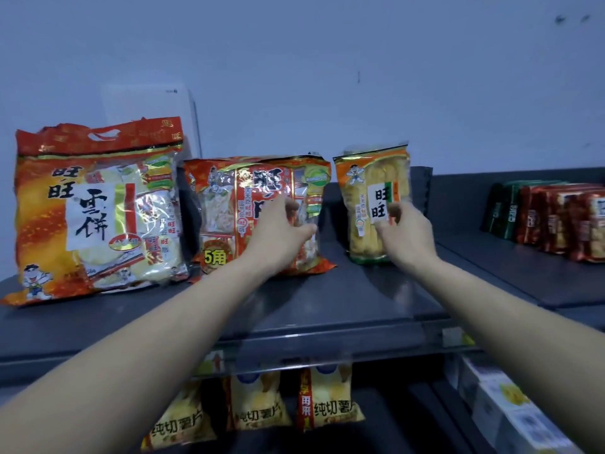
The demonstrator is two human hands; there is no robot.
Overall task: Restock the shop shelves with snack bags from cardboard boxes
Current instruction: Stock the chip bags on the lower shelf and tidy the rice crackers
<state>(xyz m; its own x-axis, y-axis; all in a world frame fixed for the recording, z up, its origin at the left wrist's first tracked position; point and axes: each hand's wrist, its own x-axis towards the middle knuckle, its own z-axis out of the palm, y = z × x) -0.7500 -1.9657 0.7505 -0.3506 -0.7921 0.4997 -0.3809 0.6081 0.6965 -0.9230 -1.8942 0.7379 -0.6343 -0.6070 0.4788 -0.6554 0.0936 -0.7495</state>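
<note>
Backdrop: pale bluish wall [327, 60], dim light, a few dark marks high toward the right corner.
Surface: dark grey top shelf [343, 296] sloping a little, bare metal just below both sets of fingers; a price rail [294, 352] runs along its front edge.
Left hand: the left hand [281, 227] reaches up, thumb and curled fingers pinching the front of the middle snack bag [229, 204].
Right hand: the right hand [406, 231] pinches the slim yellow bag [363, 204] at its white label, thumb on the front, fingertips bent in.
Task bags: both stand upright on the shelf, under the fingers, a gap of shelf between them.
Left of the left fingers: a big red-and-orange bag [82, 208] with a carry handle, leaning back, touching the middle bag; a white box [147, 103] behind it.
Right of the right fingers: well apart, a row of green and red packs [556, 217] on the neighbouring shelf.
Below the fingers: yellow crisp bags [258, 404] on the lower shelf, pale cartons [510, 407] to their right.
</note>
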